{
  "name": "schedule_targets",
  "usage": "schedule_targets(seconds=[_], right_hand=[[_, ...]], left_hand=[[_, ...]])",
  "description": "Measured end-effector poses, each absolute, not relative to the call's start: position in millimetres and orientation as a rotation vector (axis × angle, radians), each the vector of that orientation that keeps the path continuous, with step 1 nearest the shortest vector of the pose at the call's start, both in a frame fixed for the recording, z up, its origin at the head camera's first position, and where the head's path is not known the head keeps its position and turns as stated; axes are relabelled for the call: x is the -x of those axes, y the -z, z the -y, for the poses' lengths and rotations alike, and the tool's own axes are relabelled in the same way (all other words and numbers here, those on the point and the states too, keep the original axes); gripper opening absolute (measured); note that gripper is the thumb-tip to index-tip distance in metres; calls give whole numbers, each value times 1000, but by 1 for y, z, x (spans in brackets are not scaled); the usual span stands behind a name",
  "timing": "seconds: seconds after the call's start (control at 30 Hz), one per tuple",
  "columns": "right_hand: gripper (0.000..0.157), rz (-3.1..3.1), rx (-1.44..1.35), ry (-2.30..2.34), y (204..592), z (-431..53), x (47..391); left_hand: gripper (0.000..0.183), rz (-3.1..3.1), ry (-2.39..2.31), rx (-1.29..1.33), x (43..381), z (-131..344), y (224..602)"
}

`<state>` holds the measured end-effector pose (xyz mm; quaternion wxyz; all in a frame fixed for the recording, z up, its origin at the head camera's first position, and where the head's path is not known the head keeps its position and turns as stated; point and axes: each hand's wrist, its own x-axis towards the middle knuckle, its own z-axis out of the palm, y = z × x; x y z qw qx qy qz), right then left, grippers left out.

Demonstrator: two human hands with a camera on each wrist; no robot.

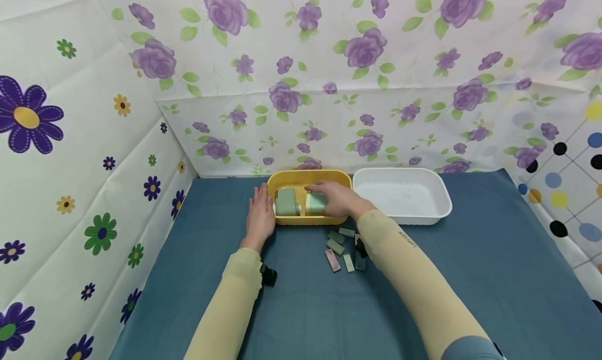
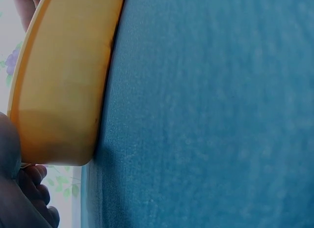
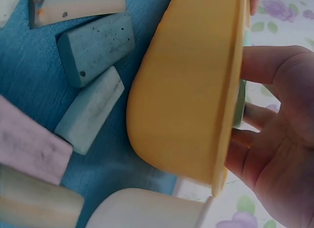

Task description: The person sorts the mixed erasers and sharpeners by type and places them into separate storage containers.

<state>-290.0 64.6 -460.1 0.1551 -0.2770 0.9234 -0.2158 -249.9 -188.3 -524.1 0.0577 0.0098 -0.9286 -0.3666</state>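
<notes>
Inside a yellow tub (image 1: pixel 301 221) lie two pale green bottle-like containers with whitish ends. My left hand (image 1: pixel 261 216) rests along the tub's left end, its fingers fairly straight against the outside wall. In the left wrist view, that hand (image 2: pixel 17 184) is at the tub's corner. Reaching over the tub's right part, my right hand (image 1: pixel 336 197) grips the right green container (image 1: pixel 315 203), covering its right end. The left green container (image 1: pixel 285 202) lies beside it, near the left hand. In the right wrist view, the fingers (image 3: pixel 260 63) go behind the rim, where their contact is mostly hidden.
A white tub (image 1: pixel 402 195) stands against the yellow tub's right side. Several small eraser-like blocks (image 1: pixel 332 260), grey-green and pink, lie on the blue cloth (image 1: pixel 310 318) in front, some under the right forearm. Flowered sheets (image 1: pixel 324 109) rise behind and at the sides.
</notes>
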Motion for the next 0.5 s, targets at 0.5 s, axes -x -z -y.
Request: schedule_targets(seconds=[0.5], right_hand=[[78,-2631,832,577,464,-56,294]], left_hand=[[56,2828,1091,-43,250,188,524]])
